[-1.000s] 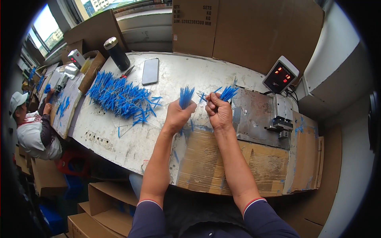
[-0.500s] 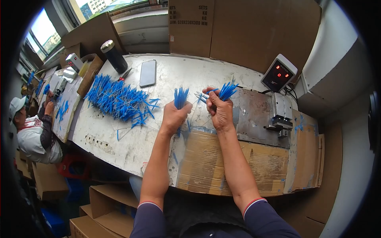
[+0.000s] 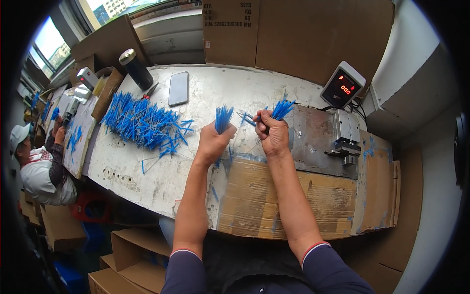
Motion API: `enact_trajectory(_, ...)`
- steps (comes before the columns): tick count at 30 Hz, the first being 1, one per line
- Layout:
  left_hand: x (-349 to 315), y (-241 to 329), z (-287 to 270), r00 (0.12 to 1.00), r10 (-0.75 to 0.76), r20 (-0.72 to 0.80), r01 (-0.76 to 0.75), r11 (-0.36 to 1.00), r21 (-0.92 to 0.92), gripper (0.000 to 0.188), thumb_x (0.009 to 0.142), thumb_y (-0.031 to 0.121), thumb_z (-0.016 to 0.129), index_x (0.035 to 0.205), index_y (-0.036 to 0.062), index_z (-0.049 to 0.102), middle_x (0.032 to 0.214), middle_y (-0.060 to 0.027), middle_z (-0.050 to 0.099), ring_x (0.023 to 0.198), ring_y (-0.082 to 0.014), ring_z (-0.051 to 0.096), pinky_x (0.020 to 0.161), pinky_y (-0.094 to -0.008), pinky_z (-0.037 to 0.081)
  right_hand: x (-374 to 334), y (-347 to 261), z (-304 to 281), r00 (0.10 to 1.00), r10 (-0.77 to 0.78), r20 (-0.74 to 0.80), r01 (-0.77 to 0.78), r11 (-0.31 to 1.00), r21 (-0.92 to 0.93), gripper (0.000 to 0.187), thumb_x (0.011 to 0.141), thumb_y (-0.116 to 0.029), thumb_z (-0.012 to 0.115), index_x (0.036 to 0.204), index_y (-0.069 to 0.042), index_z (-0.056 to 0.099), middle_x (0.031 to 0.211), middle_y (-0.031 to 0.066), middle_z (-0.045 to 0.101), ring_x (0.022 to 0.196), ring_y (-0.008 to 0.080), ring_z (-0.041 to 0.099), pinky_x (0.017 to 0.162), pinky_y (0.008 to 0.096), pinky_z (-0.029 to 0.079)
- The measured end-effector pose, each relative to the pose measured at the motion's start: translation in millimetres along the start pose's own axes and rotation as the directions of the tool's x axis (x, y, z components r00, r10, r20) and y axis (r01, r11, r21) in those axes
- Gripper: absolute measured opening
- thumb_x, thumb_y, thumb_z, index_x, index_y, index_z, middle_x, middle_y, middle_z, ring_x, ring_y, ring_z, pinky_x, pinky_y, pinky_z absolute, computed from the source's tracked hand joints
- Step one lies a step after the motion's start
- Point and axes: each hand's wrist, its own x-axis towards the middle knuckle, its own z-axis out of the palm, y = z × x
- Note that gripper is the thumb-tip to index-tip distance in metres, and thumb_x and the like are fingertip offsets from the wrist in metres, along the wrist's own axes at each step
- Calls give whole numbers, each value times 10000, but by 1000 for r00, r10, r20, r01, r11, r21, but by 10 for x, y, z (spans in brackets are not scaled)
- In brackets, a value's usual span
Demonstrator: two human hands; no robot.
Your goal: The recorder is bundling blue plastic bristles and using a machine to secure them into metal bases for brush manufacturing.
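Note:
My left hand is closed round an upright bundle of thin blue sticks with fine wire-like ends. Beside it on the right, my right hand grips a second such bundle, its tips fanning up past the thumb. A few loose blue sticks lie between the two hands, close to my right fingertips. On the left of the table spreads a large heap of the same blue sticks. Their exact kind cannot be told. My palms hide the lower parts of both bundles.
Right of my hands stands a metal fixture on a steel plate, with a red-digit display behind. A phone, pliers and a dark tumbler sit at the back. Cardboard covers the front edge. A co-worker sits left.
The right fingers have curled in closer to the palm, and a blue stick that stuck out leftward from them no longer shows there. The left hand keeps its bundle. The view has shifted slightly.

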Motion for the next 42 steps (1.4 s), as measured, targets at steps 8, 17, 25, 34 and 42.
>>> enact_trajectory(8,67,-65,81,992,124,15,-125,988,94,138,940,154,747,888,39,689,649,36,581,506,-27,464,447,-221,349,51,28,-57,993,-86,-78,89,995,36,123,929,-60,722,961,55,690,865,188,713,521,92,493,423,212,335)
enact_trajectory(17,59,-31,-56,999,-42,-11,40,985,-166,166,942,173,743,919,24,674,705,1,610,498,-46,496,434,-225,360,-6,-19,-13,994,-109,1,109,988,-109,252,982,-107,679,1168,62,675,1071,184,728,640,75,577,433,180,378)
enact_trajectory(25,42,-1,-14,999,-52,13,53,991,-126,150,941,165,737,945,24,685,733,-6,630,509,-41,496,448,-215,366,-67,72,142,996,-37,77,46,991,-127,242,961,-99,703,1155,46,687,1057,163,740,647,65,580,441,178,383)
enact_trajectory(34,76,-25,24,1000,-2,15,2,1000,-8,150,947,177,739,908,46,677,670,24,596,505,-38,472,448,-219,355,-71,128,114,997,-51,56,57,991,-120,88,953,-54,683,980,27,702,932,157,731,631,92,585,445,199,383)
enact_trajectory(42,28,-10,10,999,-1,52,1,1000,-16,167,947,180,740,875,45,672,635,36,565,482,-35,449,434,-224,329,-85,-9,118,996,72,48,-65,988,-140,107,960,-58,673,990,44,673,899,158,723,639,110,605,455,204,401)
